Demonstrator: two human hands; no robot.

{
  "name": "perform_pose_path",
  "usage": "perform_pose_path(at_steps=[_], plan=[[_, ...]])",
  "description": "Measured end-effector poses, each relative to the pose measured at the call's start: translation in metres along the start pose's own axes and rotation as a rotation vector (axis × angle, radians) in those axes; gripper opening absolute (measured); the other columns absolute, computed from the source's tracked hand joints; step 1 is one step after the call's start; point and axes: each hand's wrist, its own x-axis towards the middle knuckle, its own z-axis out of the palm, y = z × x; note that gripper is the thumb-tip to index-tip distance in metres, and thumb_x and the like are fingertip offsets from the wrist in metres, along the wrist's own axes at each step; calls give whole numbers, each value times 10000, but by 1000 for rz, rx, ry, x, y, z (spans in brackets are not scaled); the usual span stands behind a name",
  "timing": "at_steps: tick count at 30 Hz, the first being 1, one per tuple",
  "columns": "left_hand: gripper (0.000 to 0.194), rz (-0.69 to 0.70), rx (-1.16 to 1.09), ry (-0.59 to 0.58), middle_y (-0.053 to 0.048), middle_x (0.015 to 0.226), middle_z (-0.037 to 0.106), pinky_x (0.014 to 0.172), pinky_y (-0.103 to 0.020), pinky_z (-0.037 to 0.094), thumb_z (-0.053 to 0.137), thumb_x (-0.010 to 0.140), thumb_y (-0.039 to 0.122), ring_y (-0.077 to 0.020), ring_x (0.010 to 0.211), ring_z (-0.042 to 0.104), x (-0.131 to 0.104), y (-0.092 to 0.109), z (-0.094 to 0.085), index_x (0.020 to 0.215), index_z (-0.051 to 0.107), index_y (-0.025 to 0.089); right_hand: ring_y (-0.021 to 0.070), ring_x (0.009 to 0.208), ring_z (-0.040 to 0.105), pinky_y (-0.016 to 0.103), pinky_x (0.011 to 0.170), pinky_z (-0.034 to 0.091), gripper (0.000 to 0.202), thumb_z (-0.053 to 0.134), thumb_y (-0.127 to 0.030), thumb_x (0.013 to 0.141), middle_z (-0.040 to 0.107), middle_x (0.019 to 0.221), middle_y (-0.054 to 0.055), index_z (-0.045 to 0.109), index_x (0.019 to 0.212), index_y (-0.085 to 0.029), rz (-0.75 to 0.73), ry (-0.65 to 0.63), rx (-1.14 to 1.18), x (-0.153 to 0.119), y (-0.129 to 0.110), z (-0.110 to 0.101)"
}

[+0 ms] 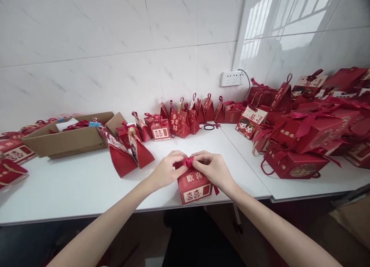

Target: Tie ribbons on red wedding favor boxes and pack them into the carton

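A small red gift box (195, 186) with a white panel and gold characters stands at the table's front edge, directly before me. On its top sits a crimson ribbon (189, 162), bunched in a knot or bow whose exact form I cannot make out. My left hand (170, 167) pinches the ribbon from the left, thumb and fingers together. From the other side my right hand (212, 167) grips it the same way. One ribbon tail (216, 190) hangs down the box's right side.
Left of my hands stand two triangular red boxes (123, 155). An open cardboard box (78, 141) holding ribbons lies farther left. Several red boxes (179, 122) line the wall, near a black ring (208, 127). Stacked gift boxes (306, 134) crowd the right. A power strip (232, 78) is on the wall.
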Motion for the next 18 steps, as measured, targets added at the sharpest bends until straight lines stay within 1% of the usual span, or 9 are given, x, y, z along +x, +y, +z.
perform_pose_path(at_steps=[4,8,11,15,18], plan=[[148,-18,-68,-17,-65,969,599,867,-323,418,542,801,268,-201,963,539,-4,3,-2,772,644,165,166,804,661,262,718,517,133,585,-206,684,713,890,49,711,667,-168,33,-6,24,-1,-1,0],[278,-72,-188,-14,-72,988,589,853,-312,427,504,838,372,-197,947,546,-3,4,1,738,649,157,160,777,663,263,708,529,121,587,-211,689,716,873,45,697,699,-163,-5,-15,-3,0,2,-1],[335,-139,-269,11,-60,972,587,858,-311,423,473,861,407,-185,927,548,-2,3,5,708,639,159,159,761,663,269,715,533,116,590,-233,708,716,833,39,677,732,-160,-15,-39,-4,1,3,-3],[342,-205,-442,-12,-65,1043,559,856,-318,425,504,844,420,-186,949,538,-3,0,8,668,616,149,161,745,657,278,700,524,118,587,-251,734,710,814,41,662,752,-161,6,-85,-54,3,2,-6],[296,-254,-601,-20,-74,1063,553,864,-330,427,577,792,403,-196,968,531,-3,-4,8,667,641,143,160,726,648,280,683,512,126,584,-266,752,701,785,41,654,731,-163,-7,-137,-104,6,1,-8]])
